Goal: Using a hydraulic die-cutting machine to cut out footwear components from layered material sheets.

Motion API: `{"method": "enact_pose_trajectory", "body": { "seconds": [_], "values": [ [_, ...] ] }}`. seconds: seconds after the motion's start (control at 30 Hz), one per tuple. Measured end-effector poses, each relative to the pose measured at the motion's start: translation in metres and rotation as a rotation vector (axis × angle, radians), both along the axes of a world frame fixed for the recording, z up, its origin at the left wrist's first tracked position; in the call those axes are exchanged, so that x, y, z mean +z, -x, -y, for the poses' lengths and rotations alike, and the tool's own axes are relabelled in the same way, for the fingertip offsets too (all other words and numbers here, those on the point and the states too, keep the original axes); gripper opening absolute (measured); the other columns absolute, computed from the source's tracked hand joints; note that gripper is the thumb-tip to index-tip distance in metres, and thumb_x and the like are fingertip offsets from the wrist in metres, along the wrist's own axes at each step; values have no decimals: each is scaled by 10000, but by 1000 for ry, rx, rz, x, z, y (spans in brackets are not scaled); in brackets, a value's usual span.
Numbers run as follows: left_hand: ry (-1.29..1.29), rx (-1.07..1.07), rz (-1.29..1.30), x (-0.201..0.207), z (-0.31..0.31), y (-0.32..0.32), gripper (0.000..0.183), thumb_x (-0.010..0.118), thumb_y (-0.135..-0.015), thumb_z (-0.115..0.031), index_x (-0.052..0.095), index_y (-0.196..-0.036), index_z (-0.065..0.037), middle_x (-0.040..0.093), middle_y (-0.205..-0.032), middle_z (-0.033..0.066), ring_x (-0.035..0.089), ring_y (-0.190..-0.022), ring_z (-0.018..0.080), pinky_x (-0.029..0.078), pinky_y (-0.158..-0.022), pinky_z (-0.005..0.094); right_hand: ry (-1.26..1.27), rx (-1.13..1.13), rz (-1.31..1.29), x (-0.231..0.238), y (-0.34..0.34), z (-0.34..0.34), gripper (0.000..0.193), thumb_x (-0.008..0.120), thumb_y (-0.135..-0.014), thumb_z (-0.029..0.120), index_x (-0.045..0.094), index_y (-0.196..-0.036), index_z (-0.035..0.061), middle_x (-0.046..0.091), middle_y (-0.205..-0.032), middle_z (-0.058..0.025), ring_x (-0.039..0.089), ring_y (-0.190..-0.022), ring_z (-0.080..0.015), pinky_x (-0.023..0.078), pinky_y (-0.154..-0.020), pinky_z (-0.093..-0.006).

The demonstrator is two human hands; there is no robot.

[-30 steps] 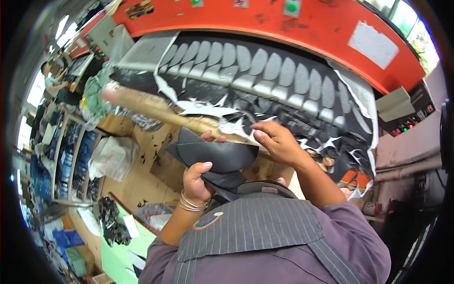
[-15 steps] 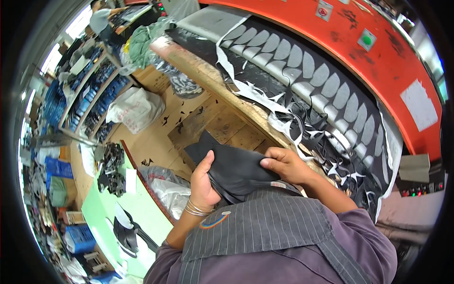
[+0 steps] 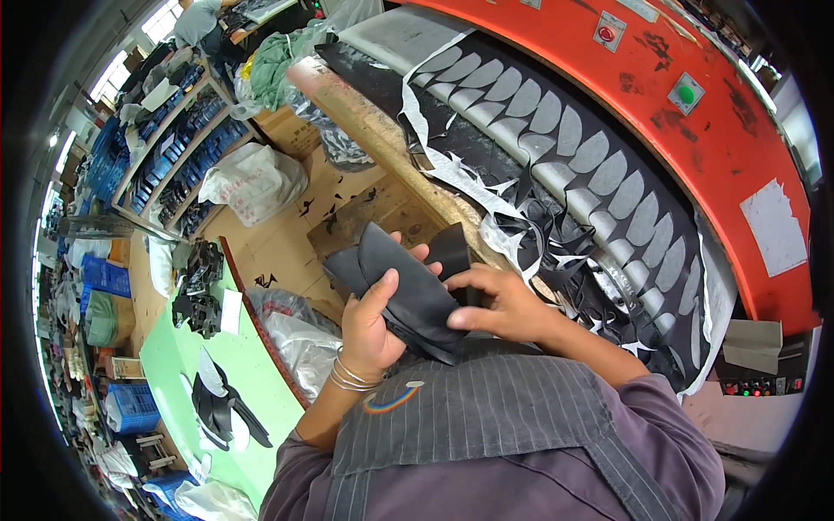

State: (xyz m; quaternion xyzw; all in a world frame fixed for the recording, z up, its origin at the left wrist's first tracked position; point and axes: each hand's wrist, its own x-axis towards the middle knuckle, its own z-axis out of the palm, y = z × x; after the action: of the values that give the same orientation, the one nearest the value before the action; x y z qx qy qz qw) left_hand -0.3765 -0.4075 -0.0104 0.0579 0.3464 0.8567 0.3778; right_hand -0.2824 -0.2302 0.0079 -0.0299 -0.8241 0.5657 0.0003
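A small stack of black, leather-like cut pieces (image 3: 404, 282) is held in front of my apron, its sheets slightly fanned and curved. My left hand (image 3: 369, 326) grips the stack from the left, thumb on top and fingers round behind it. On the other side my right hand (image 3: 508, 304) pinches the stack's right end with the thumb, its fingers partly hidden. Another dark flap (image 3: 449, 247) stands up just beyond the right fingertips; whether it belongs to the same stack I cannot tell.
Right of me, a red machine (image 3: 556, 61) stands over a bed with black sheet (image 3: 673, 187), grey half-oval pieces (image 3: 625, 191) and white-black scrap strips (image 3: 469, 182). At left are a green table (image 3: 178, 365) with black pieces (image 3: 217, 404), a rack (image 3: 178, 165) and a white bag (image 3: 252, 182).
The stack has turned more upright and curled. My right hand has shifted down and left along it, and the dark flap now shows beyond its fingers. The view has tilted slightly.
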Motion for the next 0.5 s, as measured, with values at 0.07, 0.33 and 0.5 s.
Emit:
{"method": "enact_pose_trajectory", "body": {
  "seconds": [0.07,0.33,0.5],
  "values": [
    [-111,-63,54,-4,-6,-2,575,505,-942,-318,296,-1428,-94,466,-1343,209,475,-1232,384,397,-1015,572,-126,41,-71,-6,-2,-4,337,766,-793,320,656,-908,23,632,-866,-92,594,-795,-158,463,-666,-302],
    [-98,-184,213,-18,-7,-16,483,496,-903,-100,368,-1324,100,553,-1223,248,573,-1124,360,461,-980,471,160,-231,106,-26,-19,-29,189,644,-911,189,532,-936,40,546,-758,-15,483,-710,-82,415,-637,-249],
    [100,-461,90,8,-17,7,473,567,-873,-57,418,-1315,19,615,-1085,232,664,-902,350,572,-789,449,-32,-374,-251,-28,-20,-58,254,520,-912,22,566,-1161,35,625,-1030,-91,598,-948,-161,460,-848,-292]
  ]
}}
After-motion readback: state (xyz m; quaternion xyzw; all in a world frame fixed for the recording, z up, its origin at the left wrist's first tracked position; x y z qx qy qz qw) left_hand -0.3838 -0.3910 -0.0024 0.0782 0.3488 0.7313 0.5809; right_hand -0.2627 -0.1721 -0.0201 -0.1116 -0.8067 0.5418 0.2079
